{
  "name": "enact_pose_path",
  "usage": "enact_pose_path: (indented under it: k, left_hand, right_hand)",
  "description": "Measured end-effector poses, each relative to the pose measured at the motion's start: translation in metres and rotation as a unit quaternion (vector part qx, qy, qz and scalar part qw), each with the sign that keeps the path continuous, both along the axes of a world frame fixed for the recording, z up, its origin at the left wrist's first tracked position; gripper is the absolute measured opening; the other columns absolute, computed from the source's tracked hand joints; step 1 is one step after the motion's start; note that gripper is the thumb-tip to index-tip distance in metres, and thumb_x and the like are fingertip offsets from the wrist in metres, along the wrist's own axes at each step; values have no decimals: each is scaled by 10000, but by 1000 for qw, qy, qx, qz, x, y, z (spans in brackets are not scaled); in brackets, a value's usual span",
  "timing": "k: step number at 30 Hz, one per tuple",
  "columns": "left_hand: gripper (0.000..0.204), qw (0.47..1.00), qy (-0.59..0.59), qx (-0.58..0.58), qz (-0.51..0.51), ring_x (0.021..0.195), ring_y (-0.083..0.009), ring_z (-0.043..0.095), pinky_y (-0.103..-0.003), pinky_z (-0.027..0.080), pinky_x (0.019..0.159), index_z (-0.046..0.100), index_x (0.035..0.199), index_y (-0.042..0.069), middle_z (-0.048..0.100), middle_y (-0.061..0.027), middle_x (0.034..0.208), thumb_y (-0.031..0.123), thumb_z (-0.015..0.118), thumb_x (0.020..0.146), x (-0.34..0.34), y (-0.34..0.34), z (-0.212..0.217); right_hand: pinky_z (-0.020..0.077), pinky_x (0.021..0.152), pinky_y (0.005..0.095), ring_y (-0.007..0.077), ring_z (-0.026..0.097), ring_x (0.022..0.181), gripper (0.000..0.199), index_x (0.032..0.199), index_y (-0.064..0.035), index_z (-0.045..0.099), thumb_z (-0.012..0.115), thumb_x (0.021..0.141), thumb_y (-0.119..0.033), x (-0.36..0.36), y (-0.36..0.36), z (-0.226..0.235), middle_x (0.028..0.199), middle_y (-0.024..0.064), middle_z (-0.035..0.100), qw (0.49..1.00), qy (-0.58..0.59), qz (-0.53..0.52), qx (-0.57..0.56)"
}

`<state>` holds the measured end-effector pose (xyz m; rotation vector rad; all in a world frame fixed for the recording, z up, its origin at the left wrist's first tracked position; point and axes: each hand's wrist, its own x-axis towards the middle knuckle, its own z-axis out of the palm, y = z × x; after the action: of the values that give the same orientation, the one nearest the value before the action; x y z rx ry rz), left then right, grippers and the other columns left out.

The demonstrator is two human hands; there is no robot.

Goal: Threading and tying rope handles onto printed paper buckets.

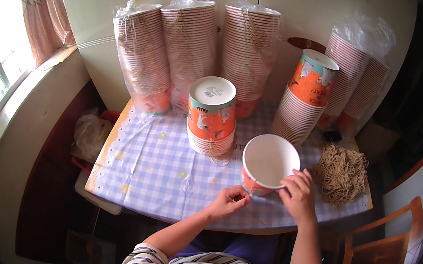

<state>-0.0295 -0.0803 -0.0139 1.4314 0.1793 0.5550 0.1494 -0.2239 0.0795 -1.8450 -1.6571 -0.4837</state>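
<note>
An orange paper bucket (271, 160) with a white inside stands tilted on the table in front of me, its mouth facing up. My right hand (298, 194) grips its right side, thumb and fingers at the rim. Close against the bucket's lower left side, my left hand (230, 201) is closed in a pinch; what it holds is too small to make out. Left of the bucket is a short upside-down stack of paper buckets (210, 113), with a loop of twine (222, 158) at its lower edge. A tangled heap of tan twine (342, 175) lies right of my right hand.
A blue checked cloth (162, 179) covers the table. Tall stacks of buckets in clear plastic (138, 55) line its back edge. A taller upside-down stack (299, 111) stands behind the bucket. A wooden chair (381, 245) is at right, a window (2, 40) at left.
</note>
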Motion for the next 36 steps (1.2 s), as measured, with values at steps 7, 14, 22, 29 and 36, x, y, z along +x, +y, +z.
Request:
enact_pose_path:
  k: [7, 14, 22, 29, 36]
  left_hand:
    - [92, 999, -12, -27, -36, 745, -35, 505, -199, 430, 669, 595, 885, 13, 582, 26, 807, 103, 604, 904, 67, 6, -6]
    - [111, 993, -16, -106, -44, 764, -66, 548, -200, 435, 672, 635, 913, 22, 632, -16, 848, 129, 632, 885, 65, 22, -10]
    - [118, 986, -9, -148, -77, 745, -55, 533, -196, 411, 662, 644, 923, 18, 638, -10, 841, 129, 623, 889, 58, 30, -3]
    - [143, 986, -7, -127, -106, 763, -63, 538, -203, 426, 679, 641, 953, -8, 644, -24, 879, 118, 625, 888, 58, 36, -1]
    - [163, 988, 4, -123, -97, 713, -51, 510, -190, 414, 644, 643, 952, 2, 637, -18, 863, 153, 641, 890, 54, 35, 7]
  right_hand:
    - [393, 1002, 449, 339, 499, 1174, 259, 977, -66, 663, 667, 722, -21, 65, 15, -16, 1133, 116, 604, 999, 26, -18, 43]
    - [439, 876, 411, 332, 518, 1069, 298, 1080, -44, 605, 633, 784, -31, 39, 23, -55, 1207, 167, 525, 971, 32, -80, 222]
    - [483, 650, 291, 209, 607, 731, 34, 840, -4, 616, 629, 812, -20, -6, 35, -74, 792, 95, 610, 949, 260, 55, 167]
    - [455, 645, 243, 98, 570, 726, 74, 840, 7, 602, 601, 870, -61, -9, 44, -94, 805, 44, 614, 871, 464, 107, 120]
    - [457, 654, 227, 79, 569, 717, 137, 891, 3, 621, 591, 904, -131, -5, 54, -89, 805, 15, 622, 819, 549, 116, 119]
